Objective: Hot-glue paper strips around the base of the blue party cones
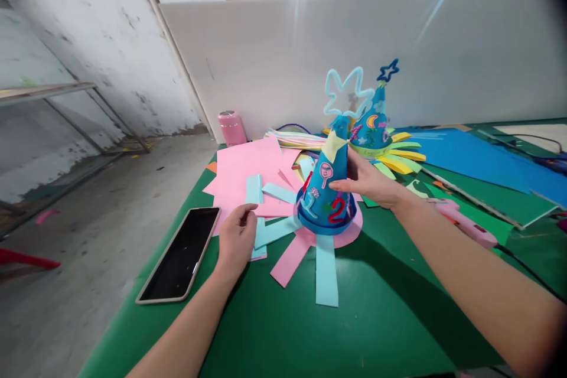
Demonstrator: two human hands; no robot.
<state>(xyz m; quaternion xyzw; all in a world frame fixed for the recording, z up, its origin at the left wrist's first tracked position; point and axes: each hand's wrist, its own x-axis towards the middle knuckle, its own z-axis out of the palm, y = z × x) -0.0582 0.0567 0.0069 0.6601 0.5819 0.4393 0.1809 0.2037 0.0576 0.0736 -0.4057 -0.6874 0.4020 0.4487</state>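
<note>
Clock centred on near blue hat (330, 192): it stands upright mid-table, approx. R hand (372, 180) at 3 o'clk, clamped on the cone, thumb across front, other fingers round the back (mostly hidden); prob. held this way to steady it w/o covering the stuck-on shapes. L hand (237, 239) at 8, fingers loosely curled, next to light-blue strips (277, 231); can't tell if it grips or touches any. Pink strip (290, 263) at 7, blue strip (326, 274) at 6, both pointing outward from the base, prob. spread so they don't overlap. 2nd hat (374, 127) at 1, set back, maybe for ref. Pink paper (248, 159) at 10. Glue gun (469, 225) at 4, R side, likely for easy reach. Phone (179, 257) at 8, beyond L hand, flat on green table (274, 336).
</note>
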